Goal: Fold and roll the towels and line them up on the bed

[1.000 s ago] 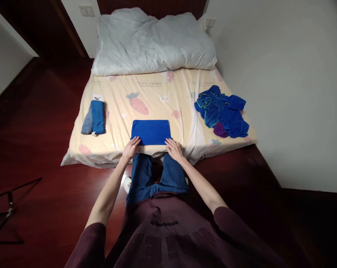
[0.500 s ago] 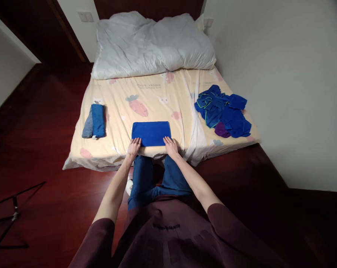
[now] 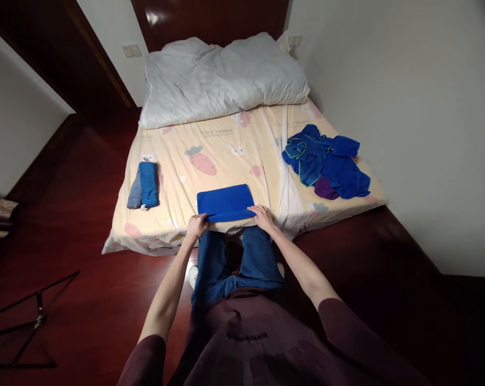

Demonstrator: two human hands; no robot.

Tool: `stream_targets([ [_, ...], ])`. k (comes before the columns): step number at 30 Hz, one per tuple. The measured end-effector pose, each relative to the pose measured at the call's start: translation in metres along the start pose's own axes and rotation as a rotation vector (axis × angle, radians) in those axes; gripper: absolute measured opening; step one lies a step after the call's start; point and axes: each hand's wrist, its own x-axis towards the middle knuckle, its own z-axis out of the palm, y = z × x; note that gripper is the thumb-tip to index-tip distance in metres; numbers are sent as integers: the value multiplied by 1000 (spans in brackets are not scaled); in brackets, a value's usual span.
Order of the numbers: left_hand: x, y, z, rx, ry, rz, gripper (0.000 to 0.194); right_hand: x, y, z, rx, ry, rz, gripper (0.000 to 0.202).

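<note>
A folded blue towel (image 3: 226, 201) lies flat on the bed by its front edge, and its near edge is slightly raised and rolling over. At the towel's near left corner, my left hand (image 3: 198, 225) is closed with the fingers on the fabric. My right hand (image 3: 263, 217) pinches the near right corner between thumb and fingers. Left of these, two rolled towels lie side by side, a blue roll (image 3: 149, 184) and a grey-blue roll (image 3: 134, 193). To the right is a crumpled heap of blue cloths (image 3: 326, 161) with a purple cloth (image 3: 326, 188) at its near side.
The bed (image 3: 173, 177) has a yellow patterned sheet. A bunched white quilt (image 3: 226, 80) lies at the headboard. A wall (image 3: 395, 118) rises at the right. On the floor at the left stand black metal legs (image 3: 38, 320).
Both hands have gone from lying flat on the towel to gripping its near corners, and that edge has lifted and begun to curl. The camera view has shifted a little.
</note>
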Motion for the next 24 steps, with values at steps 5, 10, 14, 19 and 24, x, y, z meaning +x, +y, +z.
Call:
stream_targets([
  [5, -6, -15, 9, -548, 217, -239, 37, 19, 20, 1, 444, 99, 200, 41],
  [10, -10, -22, 15, -593, 261, -275, 41, 25, 28, 11, 600, 148, 296, 27],
  [14, -9, -24, 17, -580, 299, -314, 42, 24, 29, 13, 631, 160, 319, 26],
  [19, -8, -20, 16, -565, 278, -298, 45, 24, 25, 9, 584, 197, 268, 50],
  [24, -7, -18, 17, -537, 266, -311, 44, 21, 25, 8, 589, 194, 248, 51],
])
